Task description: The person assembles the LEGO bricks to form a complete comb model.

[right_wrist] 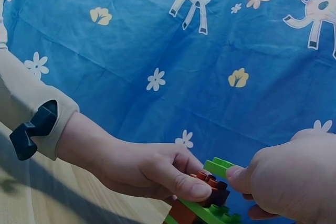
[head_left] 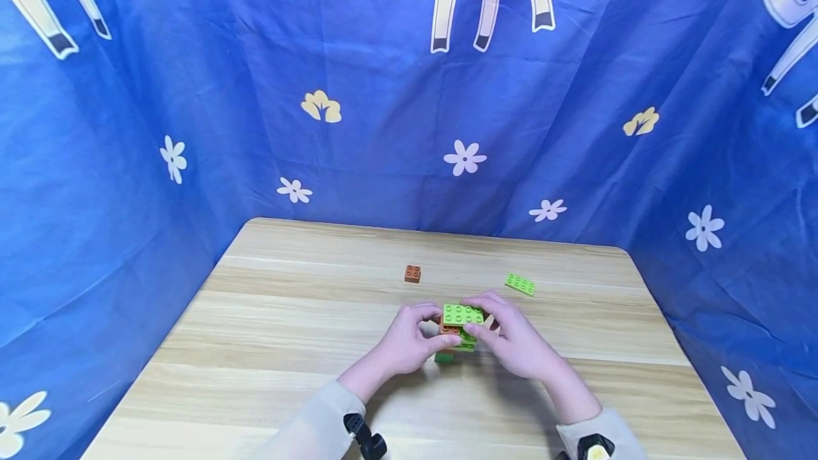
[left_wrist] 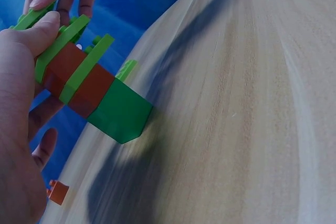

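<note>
showing assembly of a tower of studded plastic toy bricks [left_wrist: 85, 76] at what looks like a late-middle stage, held over the near-middle part of a pale wood-grain table [head_left: 255, 346]. gripping the tower with the left hand [head_left: 404, 343], thumb across the near side, fingers curled behind. built up, from the bottom, of a large dark green block [left_wrist: 122, 111], a reddish-brown brick [left_wrist: 92, 92], a thin lime-green plate [left_wrist: 86, 69], a second reddish-brown brick [left_wrist: 64, 62], a second lime-green plate [left_wrist: 62, 44] and, just under the right hand's work, an upper reddish-brown brick [head_left: 450, 331] with studs exposed. pinching a loose eight-studded lime-green plate [head_left: 463, 314] between thumb and fingers of the right hand [head_left: 514, 336], directly above those studs; any contact between plate and studs, or between tower base and table, impossible to tell.

judged as the placing of the next layer: probably calling for lining up sockets with studs, then pressing straight down, with the left hand bracing the tower against tilt. lying apart on the far part of the table: a small four-studded reddish-brown brick [head_left: 412, 274] and, farther right, a flat lime-green plate [head_left: 520, 285].
</note>
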Motion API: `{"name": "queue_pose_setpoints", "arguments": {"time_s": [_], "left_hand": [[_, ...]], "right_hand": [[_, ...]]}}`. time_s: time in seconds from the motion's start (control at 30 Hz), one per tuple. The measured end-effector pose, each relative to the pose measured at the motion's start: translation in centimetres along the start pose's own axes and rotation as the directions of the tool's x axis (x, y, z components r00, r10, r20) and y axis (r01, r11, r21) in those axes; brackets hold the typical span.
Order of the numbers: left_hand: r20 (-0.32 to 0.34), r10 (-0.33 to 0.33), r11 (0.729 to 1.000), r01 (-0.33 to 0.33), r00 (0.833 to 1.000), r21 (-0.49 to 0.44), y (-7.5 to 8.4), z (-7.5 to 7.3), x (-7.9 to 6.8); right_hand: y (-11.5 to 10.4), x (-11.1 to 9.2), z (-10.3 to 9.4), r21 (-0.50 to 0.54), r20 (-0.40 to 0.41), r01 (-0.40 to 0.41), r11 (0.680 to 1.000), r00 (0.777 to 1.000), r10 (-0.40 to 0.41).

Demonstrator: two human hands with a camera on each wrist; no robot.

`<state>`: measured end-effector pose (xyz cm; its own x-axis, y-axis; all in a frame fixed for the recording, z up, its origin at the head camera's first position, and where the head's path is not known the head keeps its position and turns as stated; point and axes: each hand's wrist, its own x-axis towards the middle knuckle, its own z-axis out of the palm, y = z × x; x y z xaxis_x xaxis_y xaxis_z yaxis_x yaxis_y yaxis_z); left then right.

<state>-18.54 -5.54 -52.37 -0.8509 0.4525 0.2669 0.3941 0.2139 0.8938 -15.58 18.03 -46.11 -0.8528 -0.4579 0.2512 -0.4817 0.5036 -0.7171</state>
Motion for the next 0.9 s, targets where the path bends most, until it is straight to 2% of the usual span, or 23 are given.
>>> {"name": "queue_pose_setpoints", "arguments": {"time_s": [0.3,0.9], "left_hand": [[-0.006,-0.003,1.000,0.003,1.000,0.019,0.08,0.07,-0.04],[-0.010,-0.022,0.999,0.023,1.000,0.033,0.24,0.02,-0.26]], "right_hand": [[0.14,-0.20,0.39,0.010,0.021,0.000,1.000,1.000,0.000],[-0.35,-0.63,0.53,-0.088,0.014,0.047,0.995,0.999,-0.045]]}}
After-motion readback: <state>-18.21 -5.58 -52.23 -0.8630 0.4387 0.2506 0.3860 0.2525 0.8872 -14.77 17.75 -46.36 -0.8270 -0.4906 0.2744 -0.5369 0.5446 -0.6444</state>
